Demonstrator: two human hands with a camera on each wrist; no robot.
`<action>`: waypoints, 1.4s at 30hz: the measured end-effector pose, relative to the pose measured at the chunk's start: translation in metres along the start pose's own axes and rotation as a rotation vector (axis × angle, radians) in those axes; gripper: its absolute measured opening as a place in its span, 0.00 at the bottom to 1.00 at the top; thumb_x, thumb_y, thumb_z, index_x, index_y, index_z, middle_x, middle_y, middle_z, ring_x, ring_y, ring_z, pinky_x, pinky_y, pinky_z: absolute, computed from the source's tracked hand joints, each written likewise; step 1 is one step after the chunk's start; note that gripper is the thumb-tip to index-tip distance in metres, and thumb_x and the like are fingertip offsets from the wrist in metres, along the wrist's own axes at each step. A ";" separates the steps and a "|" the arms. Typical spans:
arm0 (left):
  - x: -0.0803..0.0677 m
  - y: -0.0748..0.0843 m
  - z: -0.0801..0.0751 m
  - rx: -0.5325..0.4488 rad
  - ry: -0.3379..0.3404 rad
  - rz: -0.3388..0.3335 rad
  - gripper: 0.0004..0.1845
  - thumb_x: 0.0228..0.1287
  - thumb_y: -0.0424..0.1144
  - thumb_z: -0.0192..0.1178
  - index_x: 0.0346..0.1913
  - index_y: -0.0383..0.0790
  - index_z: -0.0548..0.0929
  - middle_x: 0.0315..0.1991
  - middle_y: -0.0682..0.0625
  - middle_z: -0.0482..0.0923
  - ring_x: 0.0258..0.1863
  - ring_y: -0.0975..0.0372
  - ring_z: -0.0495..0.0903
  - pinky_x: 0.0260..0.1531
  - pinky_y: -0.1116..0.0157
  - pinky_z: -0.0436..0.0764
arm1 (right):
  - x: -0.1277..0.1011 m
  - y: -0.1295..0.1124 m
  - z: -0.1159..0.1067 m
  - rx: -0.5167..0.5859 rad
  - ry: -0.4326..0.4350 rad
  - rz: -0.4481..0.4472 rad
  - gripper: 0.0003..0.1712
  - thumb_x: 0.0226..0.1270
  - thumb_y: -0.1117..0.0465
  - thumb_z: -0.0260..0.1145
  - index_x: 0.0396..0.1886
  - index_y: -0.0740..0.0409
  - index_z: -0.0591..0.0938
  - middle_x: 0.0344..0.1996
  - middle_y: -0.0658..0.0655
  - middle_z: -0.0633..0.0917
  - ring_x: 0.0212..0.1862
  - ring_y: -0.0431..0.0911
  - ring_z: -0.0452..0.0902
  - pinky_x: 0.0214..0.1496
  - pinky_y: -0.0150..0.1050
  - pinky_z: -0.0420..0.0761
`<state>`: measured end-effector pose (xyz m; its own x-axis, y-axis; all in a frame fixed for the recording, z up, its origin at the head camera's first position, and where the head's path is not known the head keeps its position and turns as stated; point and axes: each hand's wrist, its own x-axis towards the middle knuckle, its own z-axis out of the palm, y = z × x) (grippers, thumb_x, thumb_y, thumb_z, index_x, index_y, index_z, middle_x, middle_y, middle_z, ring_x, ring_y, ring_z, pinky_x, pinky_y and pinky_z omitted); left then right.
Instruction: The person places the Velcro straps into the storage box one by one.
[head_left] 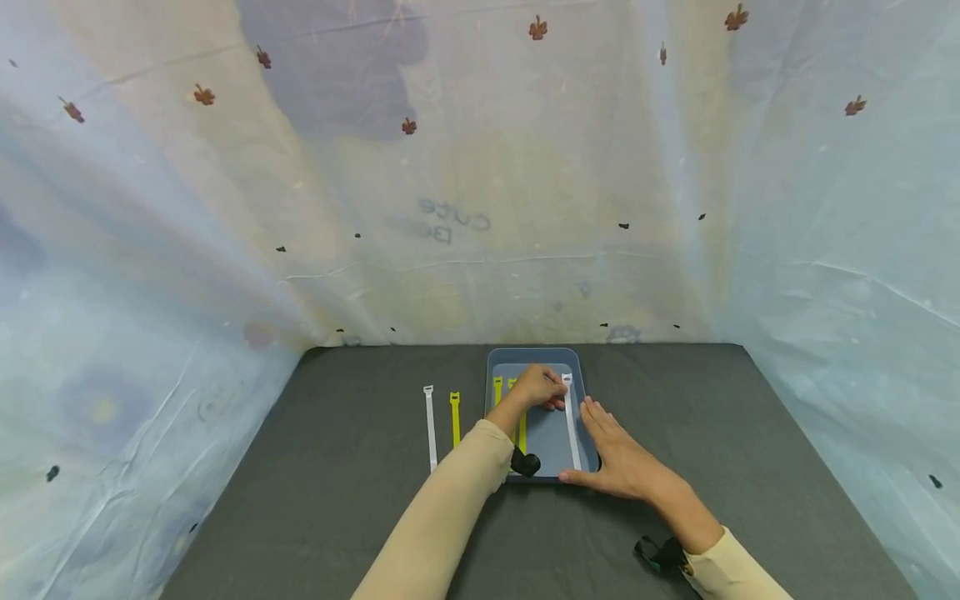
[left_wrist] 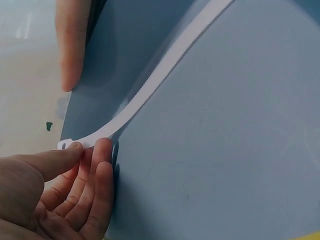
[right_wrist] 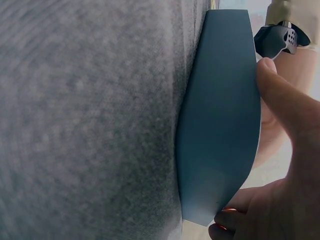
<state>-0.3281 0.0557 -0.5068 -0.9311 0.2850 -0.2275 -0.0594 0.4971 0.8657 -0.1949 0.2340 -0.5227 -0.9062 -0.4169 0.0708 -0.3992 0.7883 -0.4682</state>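
Beige long sleeves [head_left: 450, 508] and black wrist-mounted cameras [head_left: 525, 462] on both arms.

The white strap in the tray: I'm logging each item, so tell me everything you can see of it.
The white strap is a long, thin, flat strip, plastic-looking, with a wider tab at its far end. It lies lengthwise along the right side of the blue tray, beside its right wall. The left hand pinches the tab end between thumb and fingers, and in the left wrist view that end curves gently. The right hand rests flat on the tray's right edge beside it.
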 end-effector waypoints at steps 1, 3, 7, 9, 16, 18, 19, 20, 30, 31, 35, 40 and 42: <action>0.000 0.000 0.000 -0.004 0.002 -0.003 0.03 0.76 0.31 0.67 0.46 0.33 0.87 0.35 0.39 0.91 0.36 0.53 0.94 0.39 0.60 0.92 | 0.000 0.000 0.000 0.000 -0.001 -0.003 0.73 0.63 0.26 0.73 0.85 0.73 0.52 0.85 0.72 0.51 0.85 0.69 0.47 0.83 0.67 0.56; 0.001 0.000 0.001 -0.007 0.007 -0.009 0.03 0.75 0.30 0.68 0.44 0.33 0.87 0.35 0.39 0.91 0.36 0.53 0.94 0.38 0.60 0.92 | 0.001 0.000 0.000 0.004 -0.002 -0.006 0.73 0.63 0.26 0.74 0.85 0.73 0.52 0.85 0.73 0.51 0.85 0.69 0.47 0.83 0.67 0.56; 0.005 -0.002 0.004 0.022 0.029 -0.017 0.03 0.74 0.31 0.69 0.40 0.35 0.87 0.31 0.41 0.91 0.32 0.55 0.93 0.35 0.62 0.92 | 0.002 -0.001 -0.001 0.008 -0.009 -0.005 0.73 0.63 0.26 0.73 0.85 0.73 0.51 0.85 0.72 0.51 0.85 0.69 0.47 0.83 0.67 0.55; 0.007 -0.004 0.005 0.039 0.039 -0.022 0.03 0.74 0.31 0.69 0.39 0.36 0.88 0.29 0.43 0.90 0.29 0.57 0.92 0.33 0.63 0.91 | 0.002 -0.001 -0.001 0.007 -0.011 -0.003 0.74 0.63 0.26 0.73 0.85 0.73 0.51 0.85 0.72 0.51 0.85 0.68 0.47 0.83 0.67 0.55; 0.011 -0.006 0.007 0.074 0.057 -0.036 0.06 0.73 0.31 0.70 0.35 0.37 0.87 0.22 0.48 0.88 0.22 0.63 0.87 0.27 0.68 0.88 | 0.002 0.000 0.001 0.010 -0.015 -0.003 0.74 0.63 0.26 0.73 0.85 0.73 0.51 0.85 0.72 0.51 0.85 0.68 0.46 0.83 0.67 0.55; 0.009 -0.005 0.008 0.084 0.069 -0.035 0.07 0.73 0.31 0.70 0.34 0.37 0.87 0.23 0.48 0.88 0.23 0.62 0.88 0.28 0.68 0.88 | 0.002 0.001 0.002 0.015 -0.017 -0.004 0.74 0.63 0.25 0.73 0.85 0.73 0.51 0.86 0.72 0.50 0.85 0.68 0.46 0.84 0.67 0.55; 0.008 -0.004 0.008 0.088 0.074 -0.035 0.07 0.73 0.31 0.70 0.34 0.37 0.87 0.24 0.47 0.88 0.24 0.61 0.89 0.28 0.67 0.89 | 0.003 0.001 0.002 0.018 -0.021 -0.002 0.74 0.63 0.25 0.73 0.86 0.72 0.51 0.86 0.72 0.50 0.86 0.68 0.45 0.84 0.67 0.54; 0.008 -0.003 0.008 0.087 0.078 -0.038 0.07 0.72 0.31 0.71 0.34 0.37 0.88 0.24 0.47 0.88 0.24 0.60 0.89 0.28 0.67 0.89 | 0.003 0.002 0.002 0.019 -0.020 -0.003 0.74 0.63 0.25 0.73 0.86 0.73 0.51 0.86 0.72 0.50 0.86 0.68 0.45 0.84 0.67 0.54; 0.010 -0.004 0.004 0.041 0.069 -0.038 0.09 0.69 0.29 0.72 0.29 0.36 0.87 0.24 0.44 0.88 0.21 0.62 0.87 0.27 0.66 0.90 | 0.002 -0.001 -0.001 0.019 -0.017 -0.002 0.74 0.63 0.26 0.74 0.85 0.73 0.50 0.85 0.72 0.50 0.86 0.68 0.45 0.84 0.67 0.53; 0.009 -0.004 0.003 0.040 0.061 -0.034 0.08 0.70 0.29 0.72 0.30 0.36 0.87 0.25 0.44 0.89 0.22 0.62 0.88 0.28 0.66 0.90 | 0.002 -0.001 -0.001 0.020 -0.018 0.000 0.74 0.63 0.26 0.73 0.85 0.73 0.50 0.86 0.72 0.50 0.86 0.68 0.45 0.84 0.67 0.53; 0.007 -0.004 -0.003 0.076 0.046 0.005 0.06 0.73 0.31 0.71 0.35 0.34 0.89 0.28 0.45 0.90 0.27 0.59 0.90 0.33 0.64 0.91 | 0.001 -0.002 -0.002 0.021 -0.018 0.007 0.74 0.63 0.25 0.73 0.86 0.73 0.50 0.86 0.72 0.50 0.86 0.67 0.45 0.84 0.67 0.53; 0.006 -0.009 -0.015 0.106 0.039 0.066 0.06 0.75 0.34 0.69 0.40 0.33 0.91 0.32 0.45 0.90 0.32 0.57 0.91 0.37 0.62 0.91 | 0.000 -0.003 -0.003 0.026 -0.017 0.010 0.75 0.63 0.25 0.73 0.85 0.74 0.51 0.85 0.73 0.50 0.85 0.69 0.46 0.83 0.68 0.54; 0.005 -0.013 -0.020 0.086 0.030 0.087 0.06 0.75 0.33 0.69 0.40 0.34 0.91 0.32 0.45 0.90 0.34 0.56 0.92 0.38 0.61 0.92 | -0.001 -0.003 -0.003 0.028 -0.024 0.018 0.75 0.63 0.25 0.73 0.85 0.73 0.50 0.85 0.73 0.50 0.85 0.69 0.45 0.84 0.68 0.53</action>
<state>-0.3395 0.0344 -0.5101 -0.9417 0.3065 -0.1390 0.0519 0.5404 0.8398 -0.1932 0.2335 -0.5192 -0.9094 -0.4138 0.0417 -0.3788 0.7826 -0.4940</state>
